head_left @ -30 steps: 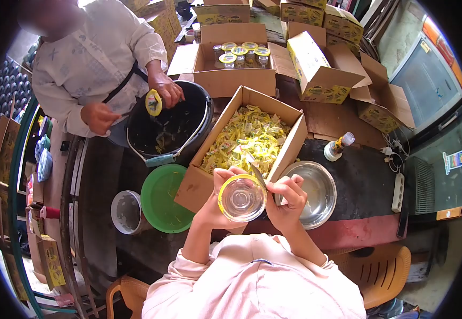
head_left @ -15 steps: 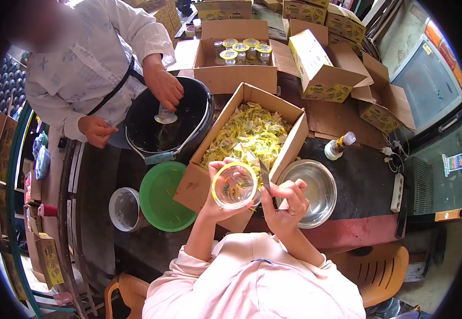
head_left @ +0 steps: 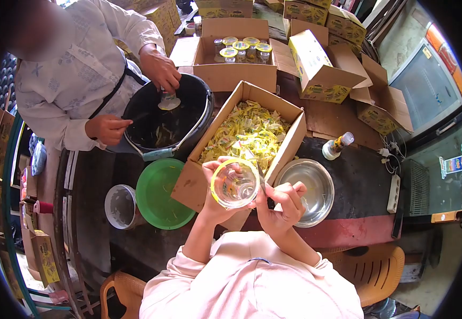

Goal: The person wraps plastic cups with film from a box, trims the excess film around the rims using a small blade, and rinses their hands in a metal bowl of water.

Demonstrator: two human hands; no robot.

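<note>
In my left hand [head_left: 214,204] is a clear plastic cup [head_left: 235,183] with a yellow rim, its round opening tilted towards me. The fingers wrap round its side. My right hand [head_left: 283,207] grips a knife [head_left: 261,173], whose blade lies against the right side of the cup near the rim. Just beyond both hands stands an open cardboard box [head_left: 293,139] full of yellow and clear plastic scraps [head_left: 249,133]. Part of the knife's handle is hidden by my fingers.
To the right are a steel bowl [head_left: 324,183] and a bottle [head_left: 337,146]. On the left stand a green basin [head_left: 156,204], a white tub [head_left: 119,210] and a black bucket [head_left: 201,119]. A co-worker's hand [head_left: 159,69] holds a cup over the bucket. Behind is a carton [head_left: 236,77] of lidded cups.
The cup in my left hand has turned slightly, and the knife has dropped lower beside it. The co-worker's hands have shifted at the bucket.
</note>
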